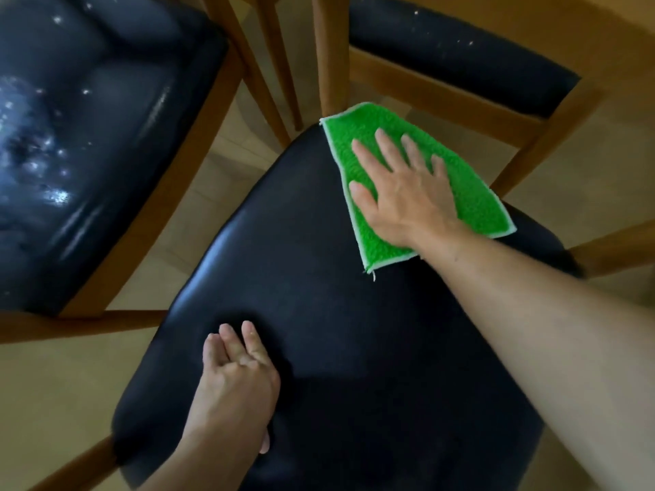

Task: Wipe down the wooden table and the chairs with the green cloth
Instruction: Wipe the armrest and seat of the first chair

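Pale floor (63, 391) shows between three wooden-framed chairs with dark padded seats, seen from above. Nearest the camera is one seat (319, 278), filling the middle of the view.

On its far right corner lies the cloth (475, 193), bright green with a pale hem, spread flat and overhanging the seat edge slightly. The right hand (404, 186) presses down on it, palm flat, fingers straight and fanned wide, thumb out to the side; nothing is pinched or gathered. The left hand (237, 370) rests at the near left edge of the same seat, fingers loosely bent against the padding, holding nothing and apparently steadying the chair.

As for progress, the near seat looks smooth and free of specks across most of its surface, which suggests it is being wiped at this moment, probably well into it, with the cloth at the far corner. The left chair (78, 143) carries many pale specks and a smeared patch on its cushion, and the far chair (460, 62) has scattered specks too, so both appear still to be done. Only a tan strip at the top right might be the table (531, 12); whether it has been wiped cannot be told. The wooden frames likewise give no clear sign either way.
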The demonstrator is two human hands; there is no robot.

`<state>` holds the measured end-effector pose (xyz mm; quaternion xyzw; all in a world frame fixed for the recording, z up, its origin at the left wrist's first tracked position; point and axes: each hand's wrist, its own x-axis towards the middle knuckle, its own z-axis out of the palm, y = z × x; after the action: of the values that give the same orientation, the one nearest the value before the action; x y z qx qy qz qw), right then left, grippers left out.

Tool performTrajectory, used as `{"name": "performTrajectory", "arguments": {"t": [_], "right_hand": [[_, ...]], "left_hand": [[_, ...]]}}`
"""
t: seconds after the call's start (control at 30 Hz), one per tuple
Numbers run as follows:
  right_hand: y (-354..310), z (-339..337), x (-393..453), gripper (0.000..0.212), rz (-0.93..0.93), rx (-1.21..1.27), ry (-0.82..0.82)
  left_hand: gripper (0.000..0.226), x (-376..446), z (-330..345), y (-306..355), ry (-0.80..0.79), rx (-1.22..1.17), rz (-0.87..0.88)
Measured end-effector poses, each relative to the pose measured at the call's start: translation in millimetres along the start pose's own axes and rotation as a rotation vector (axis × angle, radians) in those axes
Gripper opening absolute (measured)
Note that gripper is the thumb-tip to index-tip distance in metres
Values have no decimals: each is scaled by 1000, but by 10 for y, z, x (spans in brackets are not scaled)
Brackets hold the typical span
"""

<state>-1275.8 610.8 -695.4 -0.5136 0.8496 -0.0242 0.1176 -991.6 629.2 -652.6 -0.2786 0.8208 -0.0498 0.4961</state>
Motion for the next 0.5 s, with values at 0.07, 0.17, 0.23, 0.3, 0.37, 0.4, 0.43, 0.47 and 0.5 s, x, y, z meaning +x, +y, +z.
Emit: {"name": "performTrajectory", "arguments": {"t": [0.07,0.17,0.23,0.3,0.37,0.4,0.43,0.47,0.5], "right_hand": [[44,-17,96,62,76,56,9],[176,-32,-14,62,141,57,59],[372,-35,-291,63,219,38,76],[567,-26,-704,65,398,48,97],[540,28,-1156,65,594,98,150],[438,79,-1375,65,651,105,163],[298,136,-1590,65,676,96,156],[140,183,-1780,65,673,92,127],[-22,227,-1958,65,657,95,82]], "left_hand": [[141,3,-12,0,-1,6,-9],[143,12,4,-10,12,26,-15],[144,15,5,4,16,20,-16],[144,7,-4,2,18,15,-25],[143,7,4,-6,32,9,-30],[142,2,8,-3,33,2,-30],[142,3,17,1,32,-6,-30],[142,12,25,3,30,-9,-31],[142,16,29,4,20,-7,-35]]}}
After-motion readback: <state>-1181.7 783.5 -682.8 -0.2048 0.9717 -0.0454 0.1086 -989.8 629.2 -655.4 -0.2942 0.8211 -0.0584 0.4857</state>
